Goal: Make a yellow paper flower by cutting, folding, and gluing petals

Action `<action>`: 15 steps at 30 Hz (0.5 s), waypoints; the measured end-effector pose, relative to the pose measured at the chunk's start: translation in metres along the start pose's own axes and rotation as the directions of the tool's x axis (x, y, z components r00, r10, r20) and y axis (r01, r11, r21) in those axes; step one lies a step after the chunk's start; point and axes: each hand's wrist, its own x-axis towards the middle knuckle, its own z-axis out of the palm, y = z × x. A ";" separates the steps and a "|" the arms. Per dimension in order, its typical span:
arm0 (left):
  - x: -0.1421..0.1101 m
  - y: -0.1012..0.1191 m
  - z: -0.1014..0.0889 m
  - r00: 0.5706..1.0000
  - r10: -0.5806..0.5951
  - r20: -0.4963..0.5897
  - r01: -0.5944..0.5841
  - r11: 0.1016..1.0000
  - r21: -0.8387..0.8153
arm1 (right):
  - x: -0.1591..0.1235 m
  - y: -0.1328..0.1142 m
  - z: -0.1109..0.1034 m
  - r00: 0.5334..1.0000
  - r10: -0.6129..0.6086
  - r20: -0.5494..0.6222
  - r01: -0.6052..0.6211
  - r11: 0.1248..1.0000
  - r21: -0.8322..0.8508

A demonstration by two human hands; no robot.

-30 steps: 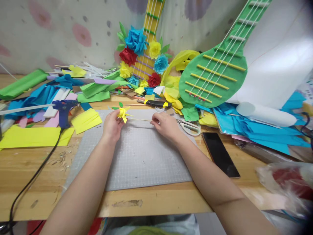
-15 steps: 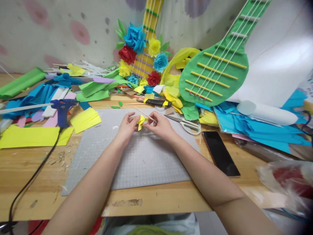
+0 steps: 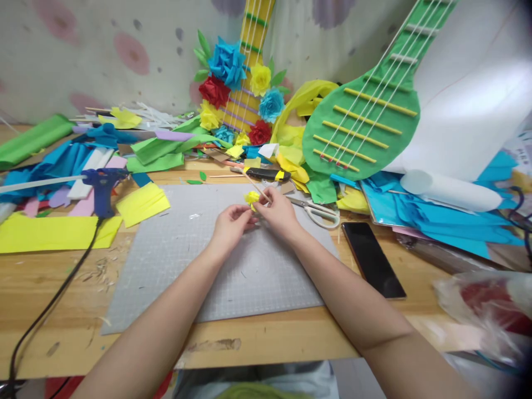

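Note:
A small yellow crepe-paper flower (image 3: pixel 251 197) is held up between my two hands, over the grey cutting mat (image 3: pixel 166 277). My left hand (image 3: pixel 233 226) is closed, its fingertips pinched at the flower's lower end, which the fingers partly hide. My right hand (image 3: pixel 279 215) grips a thin wooden stick (image 3: pixel 256 186) that slants up to the left past the flower. The right thumb and fingertips also touch the flower's base. Just right of that hand lie scissors (image 3: pixel 320 213) with pale handles.
A blue glue gun (image 3: pixel 103 191) with a black cord lies left, near yellow paper pieces (image 3: pixel 143 204). A black utility knife (image 3: pixel 266 174) lies behind the mat; a phone (image 3: pixel 373 260) lies right. Behind stand a green paper instrument (image 3: pixel 361 127) and a flower-decorated yellow one (image 3: pixel 241 108).
Both hands and the flower have shifted slightly right. The flower has turned upward, and the left hand has moved from beside it to below it. The right hand still holds the stick.

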 end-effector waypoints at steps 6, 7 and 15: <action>-0.003 0.007 0.002 0.996 -0.083 -0.043 0.076 0.986 -0.148 | 0.000 0.005 0.007 0.999 -0.010 0.049 0.006 0.996 0.084; -0.003 0.007 0.001 0.996 -0.080 -0.040 0.074 0.987 -0.145 | 0.000 0.005 0.008 0.998 -0.015 0.054 0.010 0.996 0.091; 0.000 0.001 -0.002 0.993 0.034 -0.115 -0.040 0.998 -0.046 | -0.002 0.000 0.005 0.998 -0.009 0.058 0.004 0.996 0.088</action>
